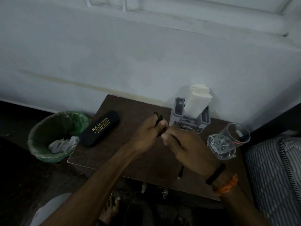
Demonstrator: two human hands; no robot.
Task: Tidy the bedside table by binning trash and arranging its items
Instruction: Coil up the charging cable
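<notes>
Over the middle of the brown bedside table (114, 157), my left hand (146, 136) and my right hand (187, 145) meet, both closed on a thin black cable (158, 118). Loops of the cable stick out above my left fingers. Its plug end (180, 172) hangs below my right wrist near the table's front edge. A black glasses case (99, 128) with gold lettering lies at the table's left. At the back stands a grey holder (185, 124) with white napkins (195, 98). A clear glass (228, 141) stands at the right.
A bin (42, 144) with a green liner sits on the floor left of the table, with crumpled white paper (62, 143) inside. A pale wall runs behind. A striped mattress (276, 176) lies at the right. My bare foot (110, 209) shows below the table's front edge.
</notes>
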